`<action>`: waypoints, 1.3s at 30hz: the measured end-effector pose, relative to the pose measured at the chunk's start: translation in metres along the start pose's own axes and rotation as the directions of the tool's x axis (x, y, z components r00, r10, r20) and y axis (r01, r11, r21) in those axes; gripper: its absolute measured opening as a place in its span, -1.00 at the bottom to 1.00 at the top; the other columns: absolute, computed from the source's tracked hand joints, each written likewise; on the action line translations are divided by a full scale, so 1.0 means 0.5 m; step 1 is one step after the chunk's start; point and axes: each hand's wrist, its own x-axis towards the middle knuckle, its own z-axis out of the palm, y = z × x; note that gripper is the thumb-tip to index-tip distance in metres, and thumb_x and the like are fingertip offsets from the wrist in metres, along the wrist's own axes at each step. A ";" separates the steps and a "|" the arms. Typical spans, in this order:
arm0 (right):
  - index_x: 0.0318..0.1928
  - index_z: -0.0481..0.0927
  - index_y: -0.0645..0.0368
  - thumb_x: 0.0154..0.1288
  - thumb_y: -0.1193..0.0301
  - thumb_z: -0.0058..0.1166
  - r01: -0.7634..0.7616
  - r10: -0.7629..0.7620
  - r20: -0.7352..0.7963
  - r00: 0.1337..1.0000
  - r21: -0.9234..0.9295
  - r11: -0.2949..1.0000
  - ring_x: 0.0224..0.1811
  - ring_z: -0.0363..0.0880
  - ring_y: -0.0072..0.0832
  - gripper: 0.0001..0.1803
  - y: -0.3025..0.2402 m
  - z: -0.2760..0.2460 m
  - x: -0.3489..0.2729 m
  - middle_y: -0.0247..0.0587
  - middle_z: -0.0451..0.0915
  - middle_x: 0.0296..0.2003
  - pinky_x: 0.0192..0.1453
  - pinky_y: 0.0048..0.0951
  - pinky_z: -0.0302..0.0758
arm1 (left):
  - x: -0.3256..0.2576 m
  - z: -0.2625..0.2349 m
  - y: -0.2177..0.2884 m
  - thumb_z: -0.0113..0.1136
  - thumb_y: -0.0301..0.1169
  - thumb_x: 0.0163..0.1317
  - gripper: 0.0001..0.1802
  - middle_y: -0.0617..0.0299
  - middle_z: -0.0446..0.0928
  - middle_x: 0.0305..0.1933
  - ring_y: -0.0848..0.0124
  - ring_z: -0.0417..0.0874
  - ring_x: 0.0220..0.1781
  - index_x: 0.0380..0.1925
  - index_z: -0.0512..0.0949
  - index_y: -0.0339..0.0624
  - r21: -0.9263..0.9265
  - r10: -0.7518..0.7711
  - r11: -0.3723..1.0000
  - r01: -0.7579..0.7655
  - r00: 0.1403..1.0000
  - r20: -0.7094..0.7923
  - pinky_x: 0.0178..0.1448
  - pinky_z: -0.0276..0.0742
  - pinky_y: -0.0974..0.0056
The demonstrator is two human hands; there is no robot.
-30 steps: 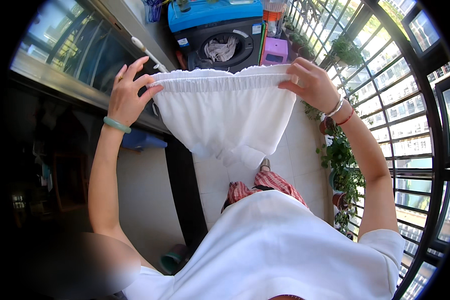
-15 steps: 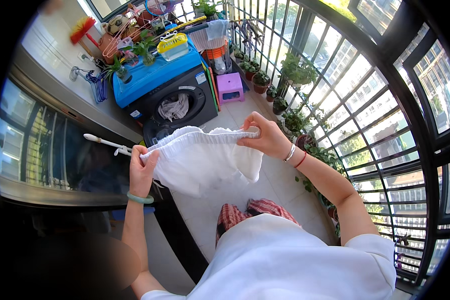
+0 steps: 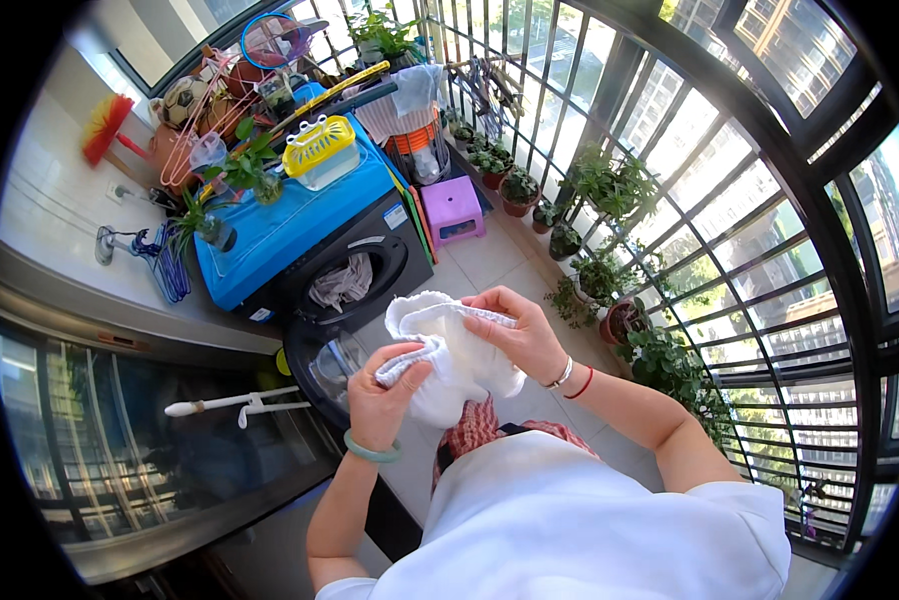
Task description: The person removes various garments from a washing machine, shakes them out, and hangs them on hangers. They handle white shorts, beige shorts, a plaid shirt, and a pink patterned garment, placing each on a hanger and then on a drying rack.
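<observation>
White garment [image 3: 457,352] bunched between both hands, left hand [image 3: 388,392] and right hand [image 3: 517,335] fingers clamped on it; I'd keep the edges lined up.

Soft matt white cloth garment [image 3: 460,365]

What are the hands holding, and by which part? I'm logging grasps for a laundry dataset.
Both hold a bunched white cloth garment: the left hand grips its lower left fold, the right hand its gathered upper edge.
</observation>
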 end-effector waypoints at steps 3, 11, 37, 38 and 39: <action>-0.03 0.53 0.27 0.31 0.30 0.22 -0.058 0.067 -0.076 0.995 0.112 0.992 -0.15 0.52 -0.68 -0.65 -0.016 0.006 0.062 -0.32 0.60 -0.18 -0.08 -0.60 0.48 | 0.080 -0.001 0.012 0.38 -0.54 0.13 -0.58 0.24 0.58 -0.04 0.53 0.58 -0.05 0.01 0.52 -0.30 -0.167 0.010 0.986 0.023 0.981 0.194 0.06 0.51 0.43; -0.11 0.50 0.26 0.30 0.39 0.21 -0.044 0.102 -0.192 0.976 0.286 0.957 -0.11 0.54 -0.64 -0.75 -0.027 -0.005 0.172 -0.27 0.60 -0.11 -0.02 -0.55 0.50 | 0.322 -0.061 -0.023 0.43 -0.65 -0.09 -0.73 0.19 0.05 0.50 0.29 0.25 0.42 -0.36 0.67 -0.08 0.057 0.333 0.935 -0.351 0.920 0.206 0.41 0.21 0.20; -0.13 0.53 0.29 0.25 0.42 0.05 -0.288 -0.225 -0.328 0.918 -0.938 0.195 -0.10 0.62 -0.08 -0.77 0.368 -0.744 1.425 0.07 0.61 -0.16 -0.01 -0.19 0.58 | 0.948 0.188 -0.077 0.41 -0.64 -0.03 -0.73 0.22 0.64 -0.21 0.44 0.61 -0.12 -0.27 0.67 -0.19 -0.261 -0.284 0.863 0.433 0.842 0.458 0.06 0.45 0.35; -0.15 0.53 0.29 0.25 0.43 0.04 -0.328 -0.142 -0.342 0.929 -0.938 0.116 -0.09 0.62 -0.09 -0.79 0.376 -0.749 1.440 0.08 0.62 -0.17 -0.02 -0.19 0.59 | 0.963 0.189 -0.077 0.42 -0.64 -0.03 -0.73 0.22 0.64 -0.21 0.44 0.61 -0.13 -0.27 0.67 -0.19 -0.263 -0.285 0.859 0.439 0.838 0.466 0.05 0.45 0.35; -0.16 0.53 0.29 0.24 0.44 0.03 -0.339 -0.091 -0.346 0.934 -0.937 0.078 -0.08 0.63 -0.11 -0.80 0.381 -0.751 1.453 0.08 0.62 -0.18 -0.03 -0.19 0.60 | 0.979 0.190 -0.077 0.42 -0.64 -0.03 -0.73 0.22 0.64 -0.21 0.45 0.61 -0.13 -0.27 0.67 -0.19 -0.265 -0.270 0.864 0.427 0.840 0.471 0.04 0.45 0.35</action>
